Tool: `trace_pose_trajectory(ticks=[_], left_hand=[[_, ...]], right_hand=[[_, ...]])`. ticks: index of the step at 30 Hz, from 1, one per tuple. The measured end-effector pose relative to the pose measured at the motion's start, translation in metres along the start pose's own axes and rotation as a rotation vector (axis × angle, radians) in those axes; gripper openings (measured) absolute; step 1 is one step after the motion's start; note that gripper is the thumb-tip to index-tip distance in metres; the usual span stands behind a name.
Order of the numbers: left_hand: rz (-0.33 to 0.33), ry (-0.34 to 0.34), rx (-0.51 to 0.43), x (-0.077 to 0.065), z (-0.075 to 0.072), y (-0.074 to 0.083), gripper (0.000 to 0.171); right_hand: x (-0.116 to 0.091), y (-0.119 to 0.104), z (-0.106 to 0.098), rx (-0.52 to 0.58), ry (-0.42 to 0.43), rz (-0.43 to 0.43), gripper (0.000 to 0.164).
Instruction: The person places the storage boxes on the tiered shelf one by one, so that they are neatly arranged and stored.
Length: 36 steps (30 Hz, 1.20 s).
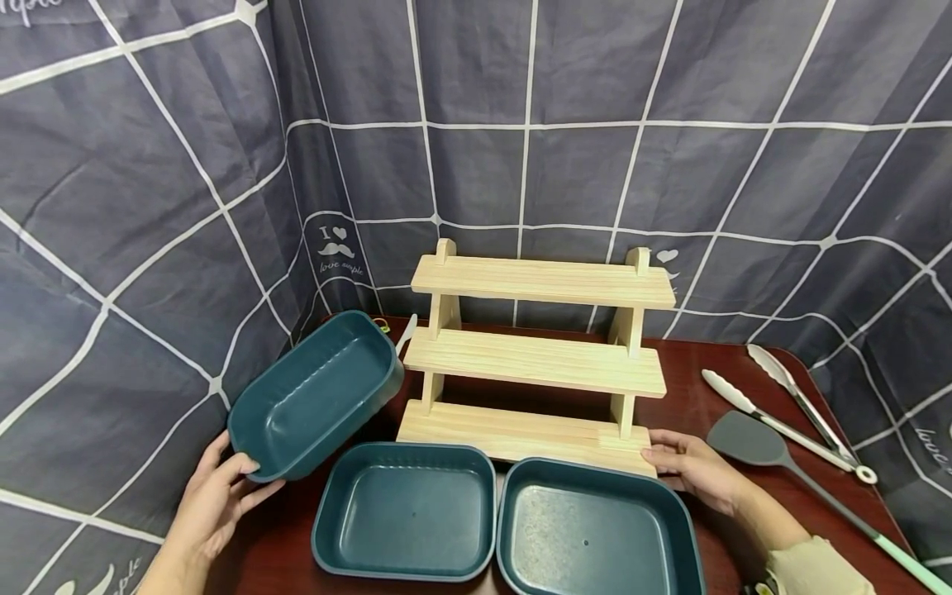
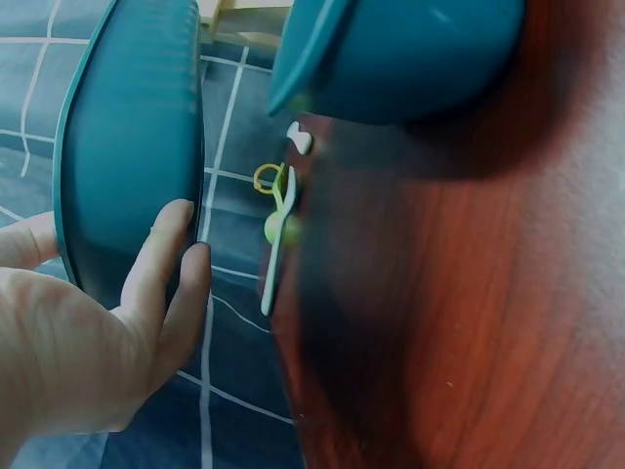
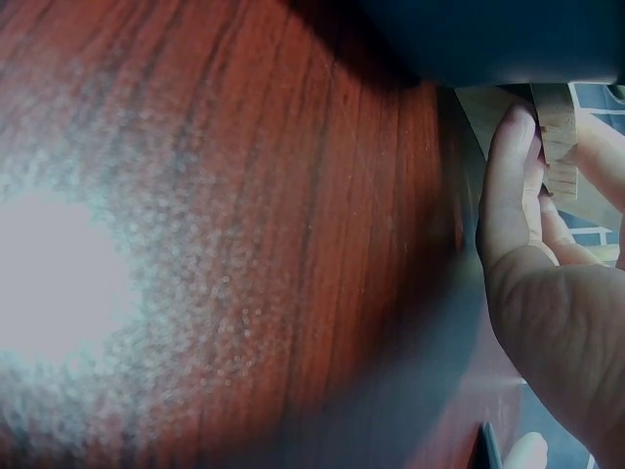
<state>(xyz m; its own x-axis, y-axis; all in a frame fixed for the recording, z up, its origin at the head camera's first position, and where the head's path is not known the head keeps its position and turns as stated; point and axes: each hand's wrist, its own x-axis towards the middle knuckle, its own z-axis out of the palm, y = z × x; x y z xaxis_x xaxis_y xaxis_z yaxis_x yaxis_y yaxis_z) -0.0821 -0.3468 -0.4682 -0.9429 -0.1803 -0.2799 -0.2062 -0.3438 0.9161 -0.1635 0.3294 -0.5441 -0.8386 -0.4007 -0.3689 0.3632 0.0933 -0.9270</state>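
teal tub (image 1: 321, 392) in left hand (image 1: 216, 500), right hand (image 1: 695, 469) gripping shelf (image 1: 535, 361)

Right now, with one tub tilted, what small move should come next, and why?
I'd probably level that tub: it slants, held only at one end by your left grip, while your right grip holds the lowest wooden shelf.

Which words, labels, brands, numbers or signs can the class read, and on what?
"I", heart and moustache signs, "love simple" (small, slightly blurred): grey cloth, left of the wooden rack.
Heart and part of a moustache: cloth behind the rack's right end, lettering mostly hidden.
Cloth prints at the head view's left and right edges: cut off or too blurred.
Teal trays: none readable.
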Motion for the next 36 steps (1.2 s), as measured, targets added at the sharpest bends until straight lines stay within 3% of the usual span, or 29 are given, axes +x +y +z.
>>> trace_pose_trajectory(ticks=[4, 14, 36], left_hand=[[0.036, -0.039, -0.017, -0.001, 0.006, 0.005, 0.057], [0.067, -0.119, -0.038, 0.001, 0.024, 0.018, 0.060], [0.075, -0.265, -0.069, 0.010, 0.078, 0.041, 0.061]], right_hand=[[0.000, 0.000, 0.000, 0.001, 0.001, 0.001, 0.073], [-0.001, 0.000, 0.001, 0.000, 0.005, 0.007, 0.072], [0.000, 0.001, -0.001, 0.020, -0.007, -0.002, 0.071]])
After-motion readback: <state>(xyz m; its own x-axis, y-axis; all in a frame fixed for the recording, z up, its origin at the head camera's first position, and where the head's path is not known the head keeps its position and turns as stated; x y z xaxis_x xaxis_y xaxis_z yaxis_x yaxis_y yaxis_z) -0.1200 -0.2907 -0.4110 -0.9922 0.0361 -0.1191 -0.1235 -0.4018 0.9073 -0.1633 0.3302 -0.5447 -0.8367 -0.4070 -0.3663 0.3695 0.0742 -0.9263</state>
